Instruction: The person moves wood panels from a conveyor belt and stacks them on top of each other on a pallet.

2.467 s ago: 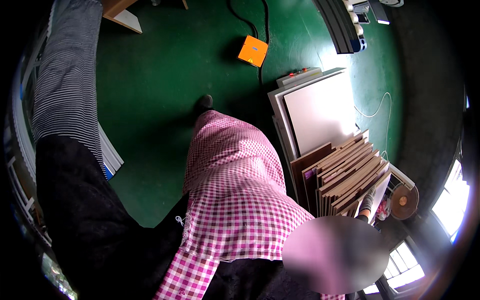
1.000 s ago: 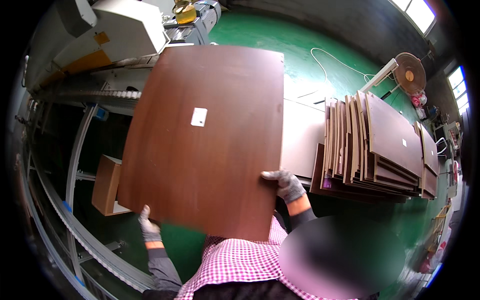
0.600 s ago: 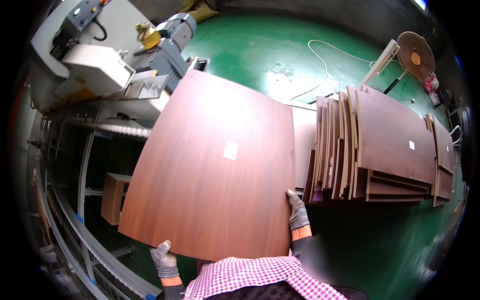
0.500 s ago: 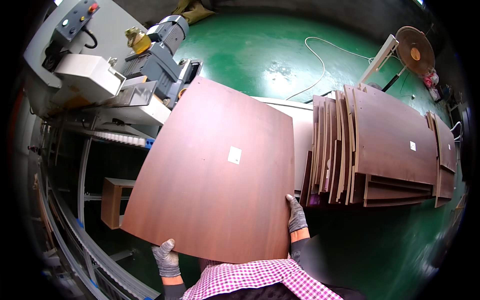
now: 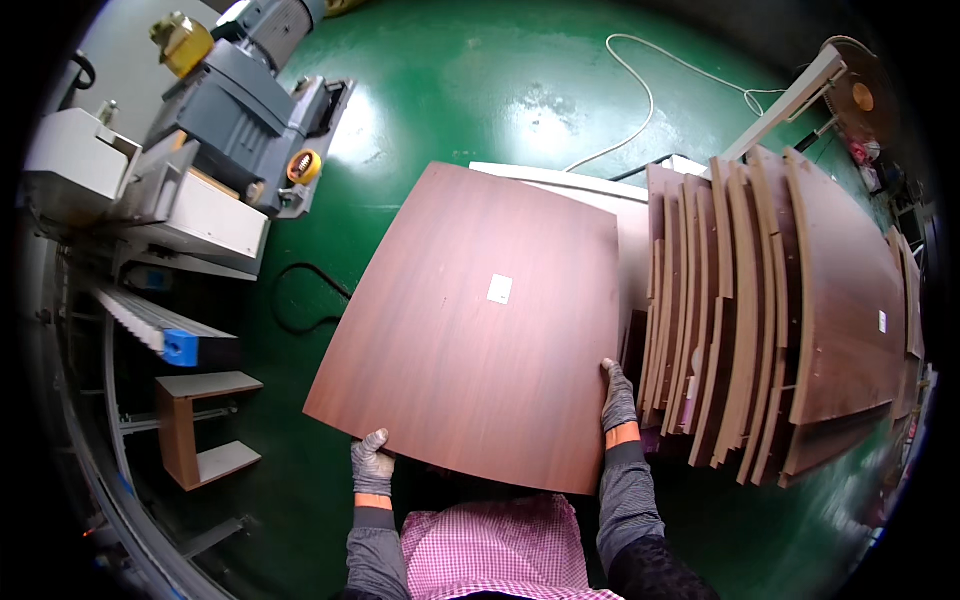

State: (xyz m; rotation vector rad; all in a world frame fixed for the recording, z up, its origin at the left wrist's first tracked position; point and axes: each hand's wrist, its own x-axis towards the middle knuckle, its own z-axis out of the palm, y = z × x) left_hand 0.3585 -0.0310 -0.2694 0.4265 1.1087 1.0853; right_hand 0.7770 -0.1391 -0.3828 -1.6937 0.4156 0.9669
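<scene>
A large reddish-brown wood-grain board (image 5: pixel 440 350) with a small white label (image 5: pixel 500 289) is held up in front of me. My left hand (image 5: pixel 372 462), in a grey glove, grips its near edge close to the left corner, thumb on top and fingers hidden beneath. On the right side edge, my right hand (image 5: pixel 617 392) holds the board the same way, its thumb lying on the face. To the right of that hand stands a row of similar brown boards (image 5: pixel 715 330), on edge and leaning together.
Grey machinery with a motor (image 5: pixel 235 95) stands at the far left, above a roller conveyor with a blue end (image 5: pixel 180 347). A small open wooden frame (image 5: pixel 180 440) sits below it. A white cable (image 5: pixel 650 100) crosses the green floor near a fan (image 5: pixel 860 95).
The board has moved right, toward the standing boards, with both hands still on it. My view has turned left and downward; more of my forearms shows.
</scene>
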